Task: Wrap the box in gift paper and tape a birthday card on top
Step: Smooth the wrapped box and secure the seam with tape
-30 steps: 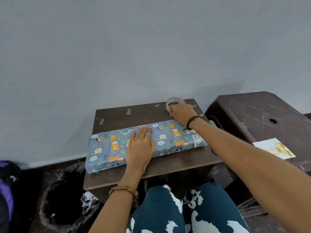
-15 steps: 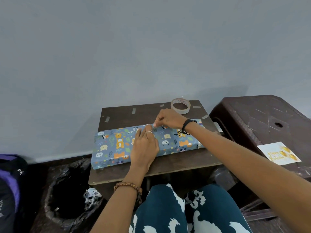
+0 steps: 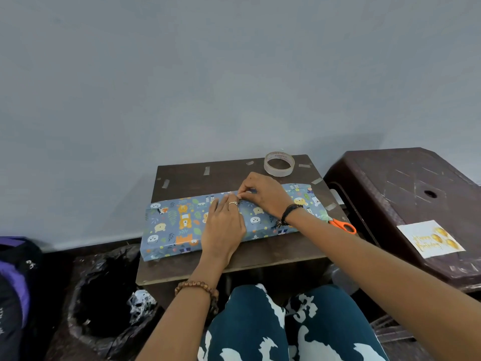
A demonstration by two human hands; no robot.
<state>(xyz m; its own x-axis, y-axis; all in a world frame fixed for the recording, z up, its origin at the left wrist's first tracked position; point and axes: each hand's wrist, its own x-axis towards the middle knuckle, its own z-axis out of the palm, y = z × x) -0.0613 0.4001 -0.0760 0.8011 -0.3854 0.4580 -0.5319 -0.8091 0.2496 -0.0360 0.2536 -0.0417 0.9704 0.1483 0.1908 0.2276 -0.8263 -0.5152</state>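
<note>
The wrapped box (image 3: 182,225), in blue gift paper printed with bears and leaves, lies slantwise across the small dark desk (image 3: 273,252), its left end poking just past the desk's left edge and its right end near the right edge. The left hand (image 3: 223,225) lies flat on the middle of the box, fingers straight, pressing the paper down. The right hand (image 3: 265,194) reaches in from the right and pinches a small piece of clear tape at the box's far long edge, right at the left fingertips. A bare strip of desk runs along the near edge in front of the box. At the far right corner sits a tape roll (image 3: 279,164), and short tape strips (image 3: 207,170) are stuck along the far and right edges. Orange-handled scissors (image 3: 343,225) lie at the right edge, partly under the right forearm. The birthday card (image 3: 430,238) rests on a brown plastic stool (image 3: 406,183) just right of the desk. A black-lined bin (image 3: 104,290) stands on the floor left of the desk, below a plain grey wall (image 3: 208,74).
</note>
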